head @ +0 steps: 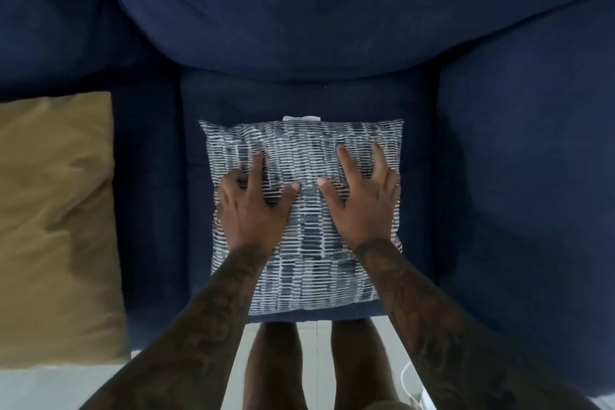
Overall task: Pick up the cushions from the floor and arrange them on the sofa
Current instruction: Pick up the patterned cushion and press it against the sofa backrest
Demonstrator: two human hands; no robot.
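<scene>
A grey-and-white patterned cushion (309, 236) lies flat on the middle seat of the dark blue sofa (306, 93). My left hand (254, 206) rests on its left half with fingers spread, some curled into the fabric. My right hand (361, 198) presses flat on its right half, fingers apart. A mustard-yellow cushion (55, 226) lies flat on the left seat, partly past the sofa's front edge.
The sofa's big back cushion (299, 3) fills the top of the view, and a wide blue seat (525, 160) lies to the right. My legs stand on the pale floor (317, 359) against the sofa's front. A white object (411, 383) sits at bottom right.
</scene>
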